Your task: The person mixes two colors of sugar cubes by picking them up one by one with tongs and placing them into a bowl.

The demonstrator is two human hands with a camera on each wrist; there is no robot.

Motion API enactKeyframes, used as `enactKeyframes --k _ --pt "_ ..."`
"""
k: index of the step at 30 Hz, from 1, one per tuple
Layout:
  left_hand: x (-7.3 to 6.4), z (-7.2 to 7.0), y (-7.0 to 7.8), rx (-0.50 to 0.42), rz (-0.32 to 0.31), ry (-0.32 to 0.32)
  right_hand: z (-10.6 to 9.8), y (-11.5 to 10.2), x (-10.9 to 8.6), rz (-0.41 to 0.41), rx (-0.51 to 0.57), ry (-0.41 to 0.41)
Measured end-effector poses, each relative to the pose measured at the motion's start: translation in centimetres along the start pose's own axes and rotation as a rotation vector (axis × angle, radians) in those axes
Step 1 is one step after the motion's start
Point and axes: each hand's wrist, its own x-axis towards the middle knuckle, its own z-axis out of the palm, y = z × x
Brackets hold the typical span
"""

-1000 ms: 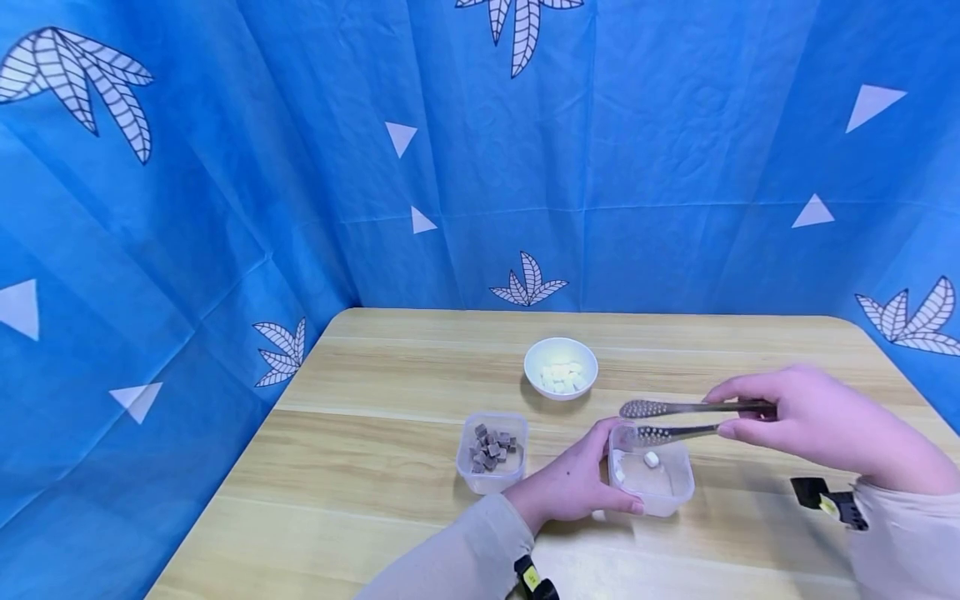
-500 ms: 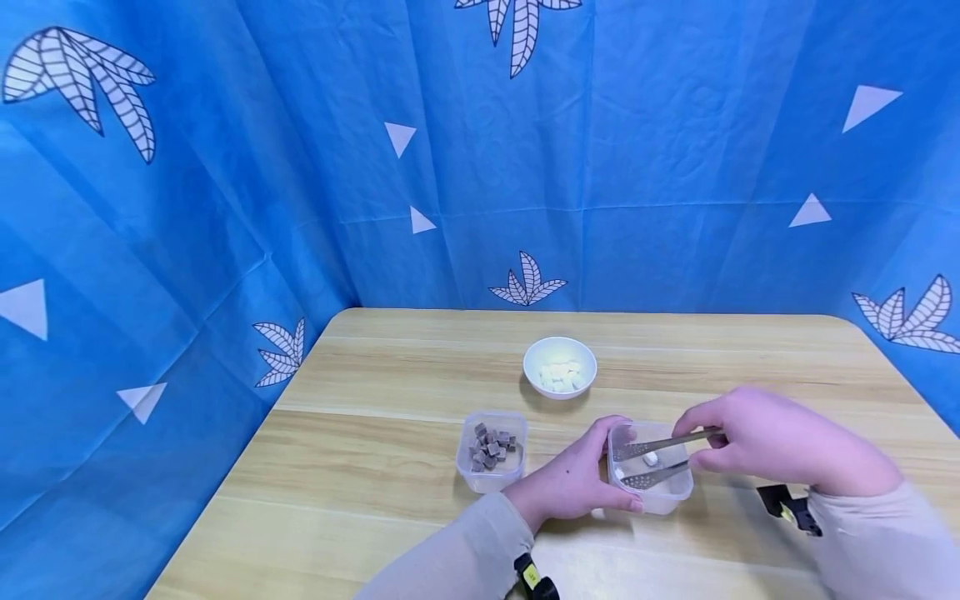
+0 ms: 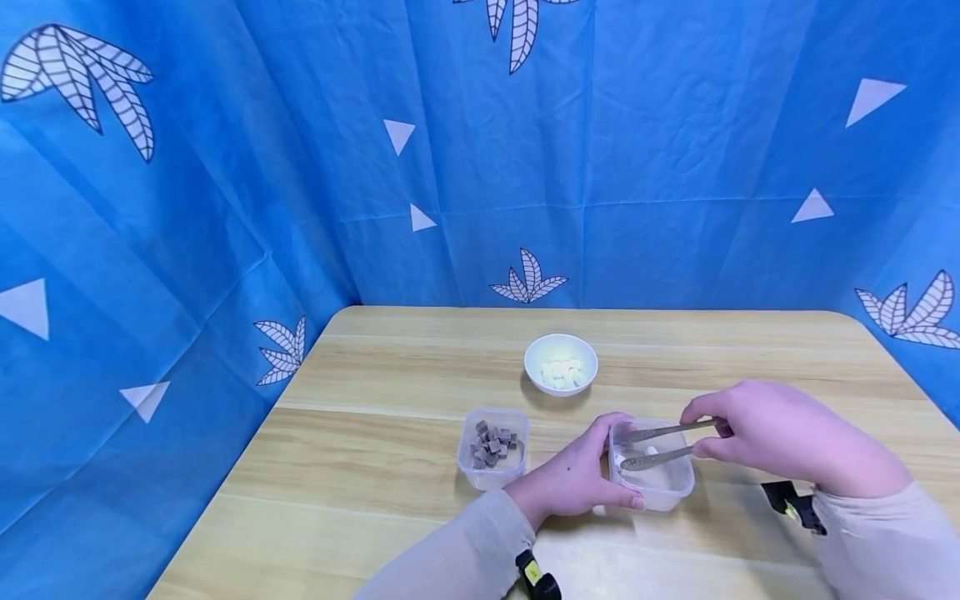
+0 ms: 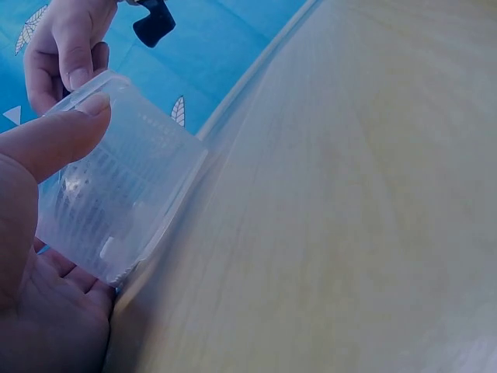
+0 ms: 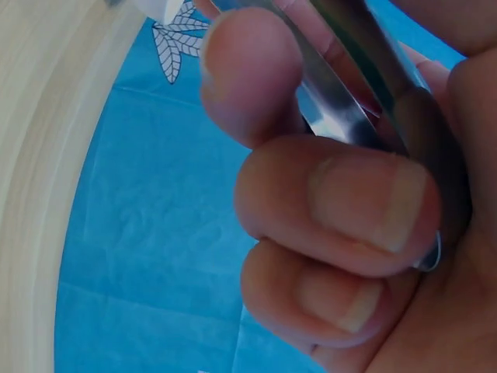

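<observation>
My left hand (image 3: 566,483) curls round the left side of a clear plastic container (image 3: 667,502), thumb at the near side and fingers at the far side. A few small white cubes lie inside; one white cube (image 3: 652,451) shows between the arms of the metal tongs (image 3: 663,458). My right hand (image 3: 783,437) grips these tongs from the right, their perforated tips spread apart and down in the container. In the left wrist view the tips blur through the container wall (image 4: 155,155). In the right wrist view, fingers wrap the tongs' handle (image 5: 342,116).
Left of my left hand stands another clear container (image 3: 492,482) with several brown cubes (image 3: 491,446). Behind, a white bowl (image 3: 561,340) holds several pale cubes (image 3: 562,373). The wooden table (image 3: 375,467) ends at a blue patterned curtain (image 3: 465,167).
My right hand has moved left and down, bringing the tong tips from above the container into it. Over the last half second they have shifted slightly. My left hand stays in place.
</observation>
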Motion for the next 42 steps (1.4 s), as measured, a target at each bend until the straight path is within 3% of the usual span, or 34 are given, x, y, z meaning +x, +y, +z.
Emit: enactKeyframes --k 9,24,31,37,42 --pt "0.0 0.2 0.0 -0.006 0.019 -0.004 0.4 0.1 0.5 -0.132 -0.016 0.028" --pt "0.0 0.2 0.0 0.004 -0.009 0.013 -1.7 1.1 -1.3 -0.074 -0.008 0.089" --pt "0.1 0.1 0.0 0.01 -0.006 0.014 -1.8 1.0 -1.2 -0.069 -0.032 0.211" --pt "0.1 0.0 -0.1 0.005 0.003 0.005 -0.2 0.9 0.7 -0.098 -0.048 0.36" --pt "0.1 0.0 0.0 -0.006 -0.003 -0.004 1.5 1.0 2.2 -0.039 -0.001 0.429"
